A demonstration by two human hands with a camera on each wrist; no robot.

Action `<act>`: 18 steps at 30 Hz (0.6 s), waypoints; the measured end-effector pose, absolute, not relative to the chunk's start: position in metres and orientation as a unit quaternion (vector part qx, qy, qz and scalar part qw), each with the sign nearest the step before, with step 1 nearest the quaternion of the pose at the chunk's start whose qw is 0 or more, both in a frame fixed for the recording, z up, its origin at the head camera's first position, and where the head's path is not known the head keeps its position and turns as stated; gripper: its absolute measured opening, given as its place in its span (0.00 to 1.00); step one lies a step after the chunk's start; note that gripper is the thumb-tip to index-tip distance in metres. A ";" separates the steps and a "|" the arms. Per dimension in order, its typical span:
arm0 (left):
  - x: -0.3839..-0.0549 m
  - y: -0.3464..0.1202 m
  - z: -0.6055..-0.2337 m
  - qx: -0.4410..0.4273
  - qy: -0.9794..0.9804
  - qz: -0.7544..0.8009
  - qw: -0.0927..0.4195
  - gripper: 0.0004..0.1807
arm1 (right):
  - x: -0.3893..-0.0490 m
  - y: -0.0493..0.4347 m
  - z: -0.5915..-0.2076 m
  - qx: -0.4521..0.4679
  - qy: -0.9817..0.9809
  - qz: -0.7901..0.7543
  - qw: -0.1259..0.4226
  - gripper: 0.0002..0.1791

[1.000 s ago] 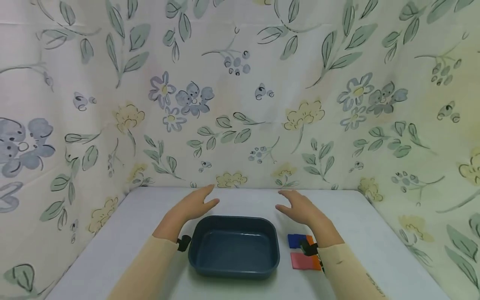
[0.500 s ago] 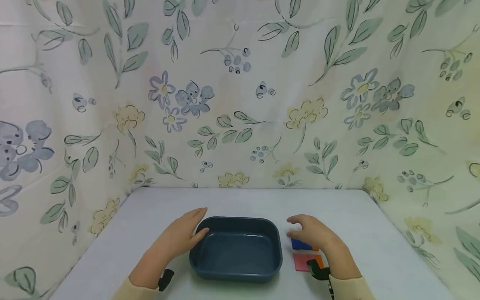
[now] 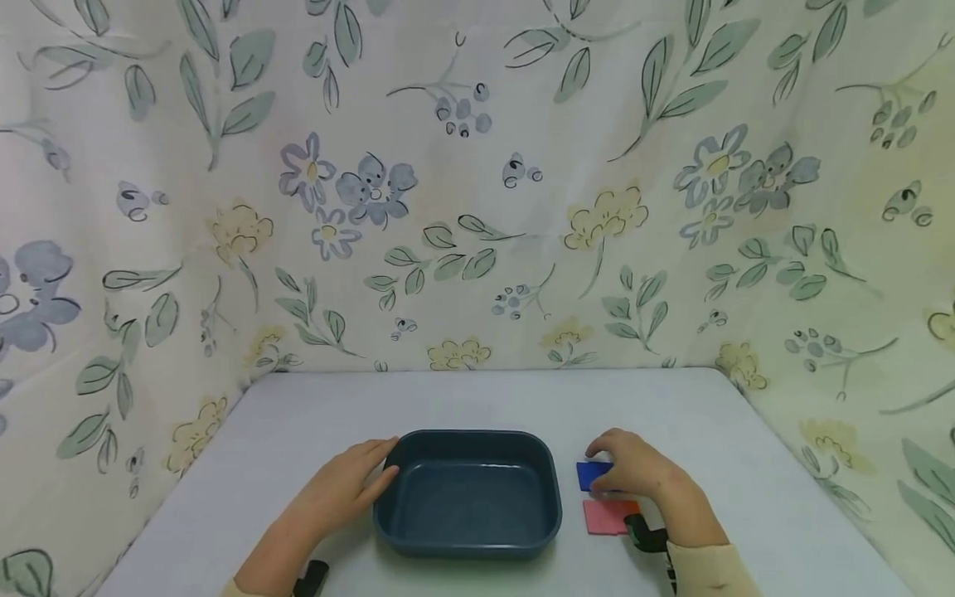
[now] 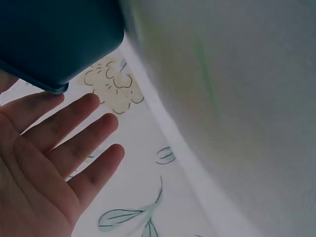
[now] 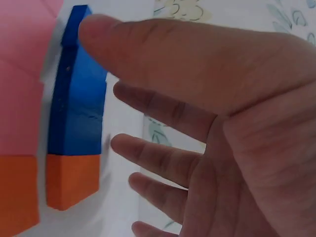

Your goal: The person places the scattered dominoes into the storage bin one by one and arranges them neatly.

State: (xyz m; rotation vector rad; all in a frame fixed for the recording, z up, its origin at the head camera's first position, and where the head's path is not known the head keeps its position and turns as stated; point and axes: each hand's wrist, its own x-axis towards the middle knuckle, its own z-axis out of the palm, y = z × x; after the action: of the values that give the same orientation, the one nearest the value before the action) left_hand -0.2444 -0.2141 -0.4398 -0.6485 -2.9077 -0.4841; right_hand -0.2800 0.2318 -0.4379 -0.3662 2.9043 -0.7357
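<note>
A dark blue rectangular tub stands on the white table. At its left rim is my left hand, its fingers extended; in the left wrist view, the fingertips meet the tub's rim. To the right of the tub, my right hand hovers over a blue block piece with an orange end. The thumb overlaps the blue part in the right wrist view, while the fingers spread on its far side, seemingly apart from it.
A pink block piece with an orange end lies just in front of the blue one. Floral cloth hangs behind the white table and along its sides. Dark wrist straps, one at the right wrist, sit below the hands.
Both hands have drawn back toward the person from the far side of the table. The left now reaches the tub's left rim, and the right has come down around the blue block piece.
</note>
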 end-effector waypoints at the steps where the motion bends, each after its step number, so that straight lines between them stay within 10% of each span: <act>1: -0.244 -0.215 -0.440 -0.214 -0.961 -0.163 0.060 0.29 | -0.280 0.233 -0.439 -0.120 0.961 -0.243 0.062 0.22; 18: -0.244 -0.222 -0.444 -0.201 -0.956 -0.213 0.018 0.30 | -0.287 0.235 -0.453 -0.133 0.965 -0.220 0.044 0.20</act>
State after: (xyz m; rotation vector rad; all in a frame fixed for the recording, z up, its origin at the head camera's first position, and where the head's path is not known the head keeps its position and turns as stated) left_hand -0.2439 -0.2218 -0.4435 -0.6246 -2.9700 -0.6608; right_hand -0.2869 0.2346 -0.4527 -0.4052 2.9509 -0.6720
